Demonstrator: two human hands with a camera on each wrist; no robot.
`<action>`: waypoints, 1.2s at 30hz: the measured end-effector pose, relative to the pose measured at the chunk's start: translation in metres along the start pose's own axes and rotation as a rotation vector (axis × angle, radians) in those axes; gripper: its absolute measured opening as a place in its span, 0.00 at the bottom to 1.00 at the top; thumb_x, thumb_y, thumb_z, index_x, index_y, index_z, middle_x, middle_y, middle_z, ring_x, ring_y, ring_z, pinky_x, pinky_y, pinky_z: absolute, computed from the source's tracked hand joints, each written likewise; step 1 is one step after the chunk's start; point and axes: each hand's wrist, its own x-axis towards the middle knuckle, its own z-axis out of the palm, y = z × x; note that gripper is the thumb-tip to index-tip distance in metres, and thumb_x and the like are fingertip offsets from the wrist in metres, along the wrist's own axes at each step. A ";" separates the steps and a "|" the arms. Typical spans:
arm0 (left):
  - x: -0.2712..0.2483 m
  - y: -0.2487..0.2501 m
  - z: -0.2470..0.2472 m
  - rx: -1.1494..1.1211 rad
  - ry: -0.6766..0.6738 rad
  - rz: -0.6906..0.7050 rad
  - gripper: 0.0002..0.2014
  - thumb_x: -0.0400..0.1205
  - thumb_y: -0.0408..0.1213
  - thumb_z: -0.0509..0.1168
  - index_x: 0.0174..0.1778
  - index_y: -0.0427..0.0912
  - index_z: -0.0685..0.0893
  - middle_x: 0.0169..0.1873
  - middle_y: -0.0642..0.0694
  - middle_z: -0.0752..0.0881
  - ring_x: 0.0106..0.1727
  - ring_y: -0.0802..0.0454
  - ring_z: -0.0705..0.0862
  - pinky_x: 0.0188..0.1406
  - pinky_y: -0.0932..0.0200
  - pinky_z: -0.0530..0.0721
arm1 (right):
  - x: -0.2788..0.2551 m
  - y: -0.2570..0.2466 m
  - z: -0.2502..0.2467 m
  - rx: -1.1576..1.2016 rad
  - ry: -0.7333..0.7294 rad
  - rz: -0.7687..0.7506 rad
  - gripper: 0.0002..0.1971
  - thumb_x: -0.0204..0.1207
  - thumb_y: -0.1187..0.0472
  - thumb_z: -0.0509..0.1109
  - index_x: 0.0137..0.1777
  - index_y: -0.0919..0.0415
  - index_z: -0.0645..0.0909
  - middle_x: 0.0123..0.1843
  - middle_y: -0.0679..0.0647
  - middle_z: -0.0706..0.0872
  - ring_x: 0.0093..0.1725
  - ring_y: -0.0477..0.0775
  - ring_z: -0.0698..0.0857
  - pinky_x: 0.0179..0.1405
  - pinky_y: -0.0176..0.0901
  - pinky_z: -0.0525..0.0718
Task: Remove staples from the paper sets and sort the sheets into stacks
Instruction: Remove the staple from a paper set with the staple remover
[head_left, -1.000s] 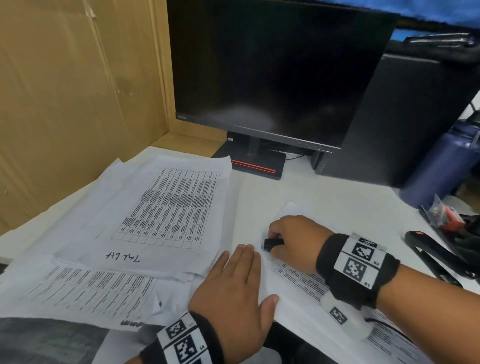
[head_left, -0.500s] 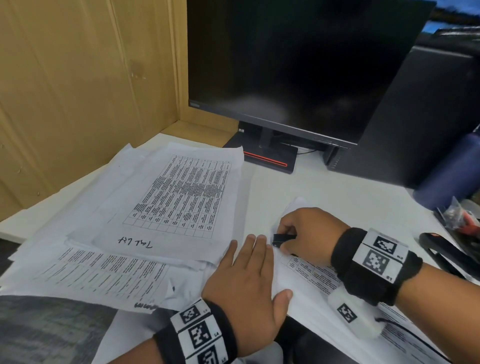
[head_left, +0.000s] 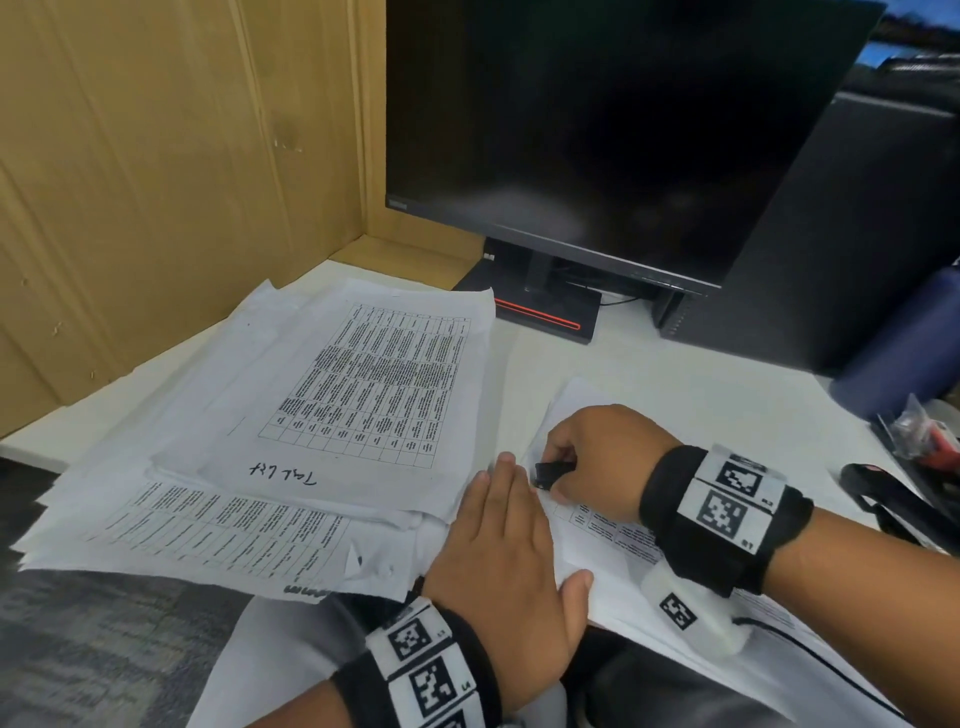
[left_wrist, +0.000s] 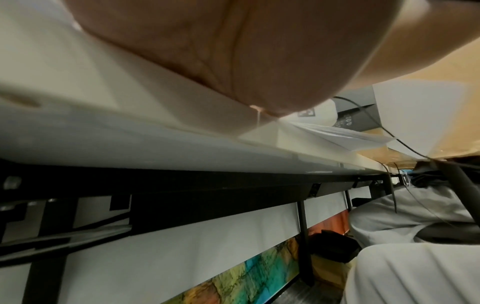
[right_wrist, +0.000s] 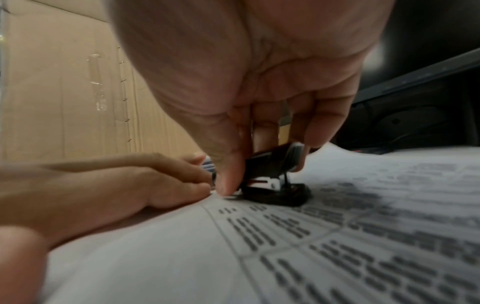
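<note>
Left hand (head_left: 506, 561) flat, pressing paper set (head_left: 602, 535); right hand (head_left: 597, 457) pinching staple remover (head_left: 551, 473).

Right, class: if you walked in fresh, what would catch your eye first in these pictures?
The two hands at the desk's near edge: the right hand pinches a small black staple remover on a printed paper set, while the left hand presses it flat. Behind them stands a dark monitor; a loose paper stack lies left.
</note>
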 end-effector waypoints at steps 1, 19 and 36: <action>-0.001 0.002 0.000 0.010 -0.007 -0.006 0.42 0.83 0.59 0.51 0.77 0.23 0.76 0.80 0.26 0.74 0.85 0.32 0.68 0.82 0.35 0.71 | 0.001 -0.001 -0.001 -0.015 -0.009 -0.008 0.08 0.72 0.55 0.77 0.50 0.46 0.90 0.46 0.42 0.91 0.48 0.46 0.87 0.53 0.43 0.87; 0.000 -0.005 -0.002 0.038 0.011 0.064 0.39 0.82 0.60 0.55 0.72 0.26 0.83 0.72 0.28 0.84 0.73 0.33 0.84 0.71 0.38 0.84 | 0.004 -0.006 -0.007 -0.159 -0.036 -0.097 0.07 0.76 0.52 0.74 0.52 0.47 0.90 0.49 0.43 0.91 0.49 0.48 0.87 0.52 0.43 0.86; -0.002 0.000 0.002 0.051 0.008 0.013 0.40 0.82 0.60 0.54 0.71 0.24 0.83 0.72 0.25 0.82 0.75 0.29 0.81 0.77 0.36 0.66 | 0.002 0.005 -0.004 -0.055 -0.009 -0.112 0.12 0.76 0.46 0.75 0.58 0.42 0.88 0.52 0.39 0.91 0.51 0.43 0.87 0.56 0.42 0.85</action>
